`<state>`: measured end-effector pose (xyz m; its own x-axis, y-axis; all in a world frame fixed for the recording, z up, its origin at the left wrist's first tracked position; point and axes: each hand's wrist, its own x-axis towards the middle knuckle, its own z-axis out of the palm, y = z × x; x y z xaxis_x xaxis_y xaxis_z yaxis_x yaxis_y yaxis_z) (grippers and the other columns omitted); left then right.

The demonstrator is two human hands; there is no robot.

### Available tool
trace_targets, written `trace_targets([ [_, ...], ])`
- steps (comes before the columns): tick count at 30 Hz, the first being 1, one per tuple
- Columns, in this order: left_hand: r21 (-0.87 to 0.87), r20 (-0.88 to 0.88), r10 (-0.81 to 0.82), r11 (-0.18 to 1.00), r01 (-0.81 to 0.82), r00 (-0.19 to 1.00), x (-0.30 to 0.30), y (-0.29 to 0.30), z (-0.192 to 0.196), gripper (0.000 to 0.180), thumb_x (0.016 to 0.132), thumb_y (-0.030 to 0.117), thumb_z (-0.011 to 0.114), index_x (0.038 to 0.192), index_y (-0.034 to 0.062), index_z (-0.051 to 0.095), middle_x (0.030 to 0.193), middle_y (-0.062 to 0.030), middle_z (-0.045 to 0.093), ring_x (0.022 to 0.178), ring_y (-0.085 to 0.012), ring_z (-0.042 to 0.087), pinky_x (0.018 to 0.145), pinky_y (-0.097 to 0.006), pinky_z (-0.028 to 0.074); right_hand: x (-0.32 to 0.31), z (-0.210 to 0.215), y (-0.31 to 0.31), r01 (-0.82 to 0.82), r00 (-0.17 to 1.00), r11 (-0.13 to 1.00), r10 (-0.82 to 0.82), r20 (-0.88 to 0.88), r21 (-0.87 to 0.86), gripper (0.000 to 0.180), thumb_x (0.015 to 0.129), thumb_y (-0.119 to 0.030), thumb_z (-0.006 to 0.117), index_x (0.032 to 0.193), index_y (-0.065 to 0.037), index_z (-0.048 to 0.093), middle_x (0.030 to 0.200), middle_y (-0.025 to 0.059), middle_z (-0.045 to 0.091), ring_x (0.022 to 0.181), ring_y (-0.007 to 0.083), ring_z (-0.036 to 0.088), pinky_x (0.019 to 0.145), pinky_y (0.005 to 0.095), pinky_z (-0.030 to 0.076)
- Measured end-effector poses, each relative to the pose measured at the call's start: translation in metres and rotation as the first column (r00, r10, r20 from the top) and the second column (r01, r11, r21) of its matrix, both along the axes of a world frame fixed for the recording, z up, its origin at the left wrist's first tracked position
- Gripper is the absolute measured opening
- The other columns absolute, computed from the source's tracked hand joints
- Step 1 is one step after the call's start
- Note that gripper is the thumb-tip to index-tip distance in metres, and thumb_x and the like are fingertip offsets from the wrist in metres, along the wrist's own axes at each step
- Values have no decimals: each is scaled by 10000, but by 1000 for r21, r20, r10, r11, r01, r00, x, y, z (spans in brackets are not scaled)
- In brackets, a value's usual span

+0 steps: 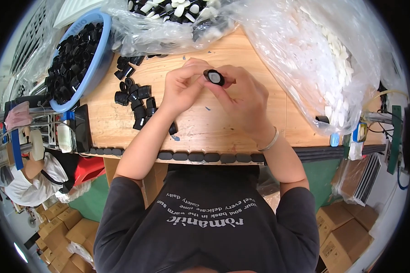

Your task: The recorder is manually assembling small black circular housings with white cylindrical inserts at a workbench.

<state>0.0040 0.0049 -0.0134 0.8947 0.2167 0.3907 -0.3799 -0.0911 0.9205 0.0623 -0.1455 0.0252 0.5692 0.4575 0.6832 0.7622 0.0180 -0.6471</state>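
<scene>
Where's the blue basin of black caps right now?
In the head view, the blue basin sits at the table's far left corner, left of both hands, with loose black caps scattered on the wood beside it.

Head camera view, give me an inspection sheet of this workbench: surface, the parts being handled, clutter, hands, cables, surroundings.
Surface: wooden table, a few small dark marks, a row of black caps along its near edge.
Job's things: one black cap with a white insert held between both hands; loose black caps to the left.
Clutter: blue basin full of black caps; clear bag of white inserts; clear bag of mixed parts.
Hands: left hand and right hand both pinch the cap.
Cables: wires at the right edge.
Surroundings: cardboard boxes; another person lower left.
</scene>
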Motion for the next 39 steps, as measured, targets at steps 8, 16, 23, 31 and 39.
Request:
trace_targets([
  [8,-122,-101,-6,992,-7,995,1,-3,-6,209,790,-59,614,990,-8,649,1038,-100,637,960,-190,578,870,-300,425,4,-4,-1,9,995,1000,-9,-101,6,266,761,-11,745,972,13,585,843,72,664,706,110,634,637,229,523],
  [16,524,386,248,734,-432,889,2,-12,10,509,573,-60,737,1069,-32,626,950,-136,637,882,-304,601,794,-360,487,4,-6,-1,47,988,996,-57,-143,-76,335,732,-63,770,1002,-10,579,839,82,666,715,137,651,641,250,527],
  [23,395,245,320,829,-395,915,0,-1,7,444,652,-3,776,1074,-12,638,995,-131,659,923,-260,610,841,-350,465,55,18,-44,235,969,948,-245,-20,-215,232,776,-77,726,977,-23,625,822,91,663,716,147,630,688,257,511],
  [31,321,136,307,886,-335,942,-3,2,18,479,651,-48,760,1110,-14,626,1044,-99,645,970,-221,560,887,-331,431,147,-5,-248,610,761,505,-588,274,-610,126,792,-41,661,904,16,646,742,123,662,633,189,652,606,275,505],
  [39,402,120,294,859,-317,948,-3,0,13,475,660,-2,772,1114,4,635,988,-97,645,891,-203,556,828,-314,428,117,-20,-238,389,861,582,-506,56,-714,131,743,-15,680,863,25,644,754,122,642,644,197,629,597,289,503],
])
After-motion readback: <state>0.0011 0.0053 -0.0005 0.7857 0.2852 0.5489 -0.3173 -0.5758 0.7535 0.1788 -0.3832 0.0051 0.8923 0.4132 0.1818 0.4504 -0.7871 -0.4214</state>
